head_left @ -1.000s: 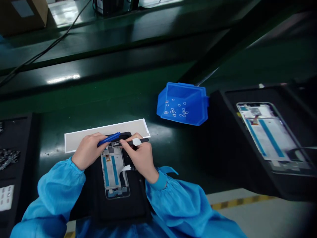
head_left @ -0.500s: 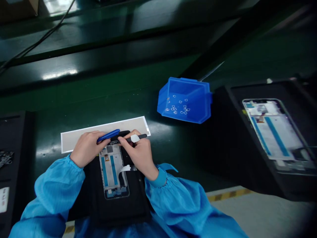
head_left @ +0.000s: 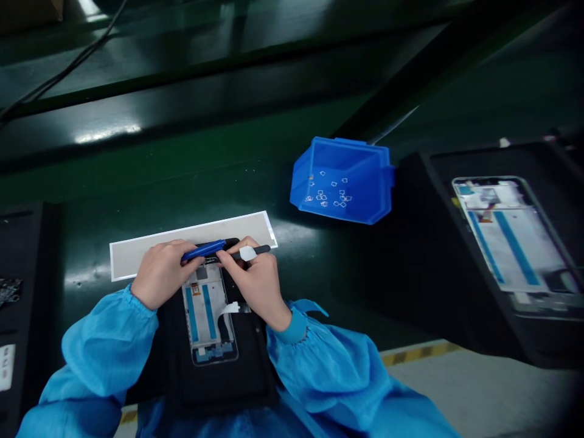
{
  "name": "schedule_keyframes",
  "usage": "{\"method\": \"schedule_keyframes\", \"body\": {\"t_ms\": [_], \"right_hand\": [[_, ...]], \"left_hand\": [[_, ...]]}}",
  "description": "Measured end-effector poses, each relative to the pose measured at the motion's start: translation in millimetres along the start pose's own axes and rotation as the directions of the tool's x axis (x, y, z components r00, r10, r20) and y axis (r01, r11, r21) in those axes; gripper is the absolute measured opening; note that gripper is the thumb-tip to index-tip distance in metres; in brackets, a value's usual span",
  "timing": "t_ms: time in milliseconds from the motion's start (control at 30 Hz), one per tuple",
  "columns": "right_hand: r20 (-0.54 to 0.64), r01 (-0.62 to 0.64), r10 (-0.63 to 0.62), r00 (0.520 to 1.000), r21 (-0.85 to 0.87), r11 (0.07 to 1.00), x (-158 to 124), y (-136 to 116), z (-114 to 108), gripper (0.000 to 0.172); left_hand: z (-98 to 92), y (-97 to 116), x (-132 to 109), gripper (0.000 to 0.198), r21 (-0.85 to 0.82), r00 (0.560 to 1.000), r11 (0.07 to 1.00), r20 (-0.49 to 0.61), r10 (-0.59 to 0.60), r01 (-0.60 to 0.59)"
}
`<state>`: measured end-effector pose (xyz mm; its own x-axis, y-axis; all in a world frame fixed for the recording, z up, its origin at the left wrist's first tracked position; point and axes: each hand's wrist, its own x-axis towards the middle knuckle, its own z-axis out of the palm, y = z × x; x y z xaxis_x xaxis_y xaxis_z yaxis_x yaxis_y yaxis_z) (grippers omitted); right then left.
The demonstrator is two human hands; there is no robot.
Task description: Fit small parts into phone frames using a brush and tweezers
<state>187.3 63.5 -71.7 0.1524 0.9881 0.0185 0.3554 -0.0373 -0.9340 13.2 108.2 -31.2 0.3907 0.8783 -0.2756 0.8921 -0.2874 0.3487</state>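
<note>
An opened phone frame (head_left: 204,316) with two blue strips lies on a black tray (head_left: 214,389) in front of me. My left hand (head_left: 164,271) is closed around a blue pen-like tool (head_left: 204,250) above the phone's top left corner. On the other side, my right hand (head_left: 255,280) pinches black tweezers (head_left: 261,249) with a white patch. Their tips, near the phone's top edge, are hidden by my fingers. A white tab (head_left: 232,308) sticks out from the phone's right side.
Behind my hands lies a pale strip with a white border (head_left: 137,258). A blue bin (head_left: 365,210) holds several small outline-shaped pieces. To the right, another opened phone (head_left: 515,243) rests on a black tray (head_left: 429,243); one more dark tray (head_left: 31,261) stands left.
The blue tool in my left hand has shifted slightly to the right. Both hands otherwise stay at the phone's top edge, and the view has moved a little.
</note>
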Motion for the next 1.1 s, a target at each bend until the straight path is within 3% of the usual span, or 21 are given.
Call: {"method": "schedule_keyframes", "body": {"t_ms": [733,1100], "right_hand": [[-0.021,0.079,-0.078,0.997,0.048,0.996,-4.0,1.0,-3.5,0.021],[-0.012,0.135,-0.136,0.991,-0.081,0.988,-3.4,-0.1,1.0,0.020]], "left_hand": [[5.3,9.6,-4.3,0.020,0.123,1.000,0.992,-0.004,-0.030,0.030],[5.6,8.9,-4.1,0.018,0.109,0.999,0.994,0.001,-0.033,0.033]]}}
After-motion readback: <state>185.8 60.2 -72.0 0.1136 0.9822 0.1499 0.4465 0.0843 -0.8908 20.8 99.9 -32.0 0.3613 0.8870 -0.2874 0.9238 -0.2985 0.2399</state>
